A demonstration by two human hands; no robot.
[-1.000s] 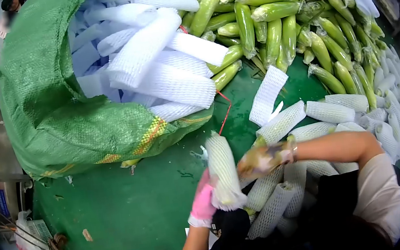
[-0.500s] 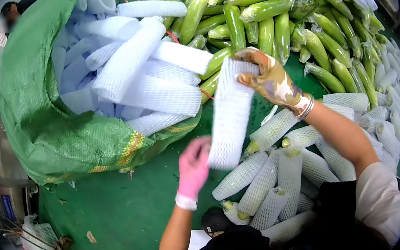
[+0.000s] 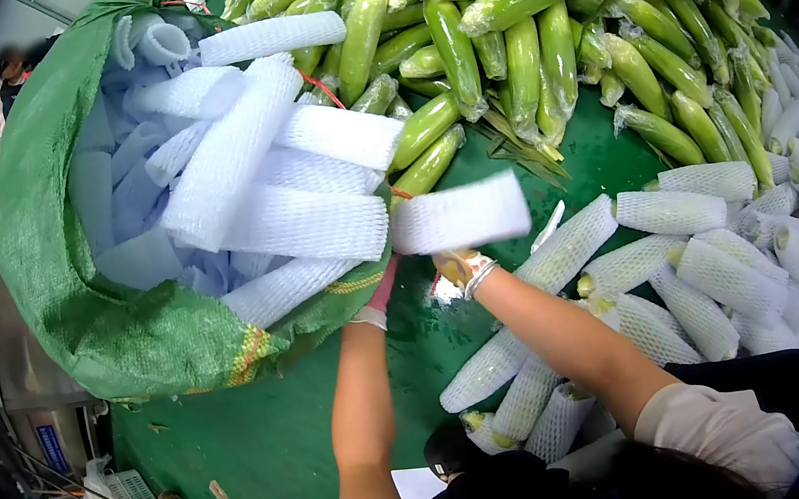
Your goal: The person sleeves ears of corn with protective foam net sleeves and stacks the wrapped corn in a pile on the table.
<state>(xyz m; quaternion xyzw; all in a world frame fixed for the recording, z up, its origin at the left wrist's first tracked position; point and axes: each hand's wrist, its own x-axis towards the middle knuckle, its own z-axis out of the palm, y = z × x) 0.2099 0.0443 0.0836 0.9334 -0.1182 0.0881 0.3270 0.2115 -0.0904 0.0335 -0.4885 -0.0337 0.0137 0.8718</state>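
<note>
A white foam net sleeve [image 3: 461,216] lies level across the front of both hands, its right end smeared by motion. My left hand [image 3: 386,287], in a pink glove, is at the sleeve's left end, beside the bag's rim; its fingers are mostly hidden there, closed on the sleeve. Just under the sleeve's middle is my right hand [image 3: 462,266], in a patterned glove, with its fingers hidden or blurred. Left of the hands, a green woven bag [image 3: 145,344] gapes, filled with loose foam net sleeves [image 3: 305,221].
Plastic-wrapped green corn ears [image 3: 521,62] are heaped at the back. Corn ears in foam nets [image 3: 672,211] lie piled at the right and by my knees. The green floor [image 3: 264,449] carries small scraps. Another person [image 3: 17,68] is at the far left.
The foam net sleeve has turned from upright to level. My right hand has come down and left, and my left hand has risen to the bag's edge.
</note>
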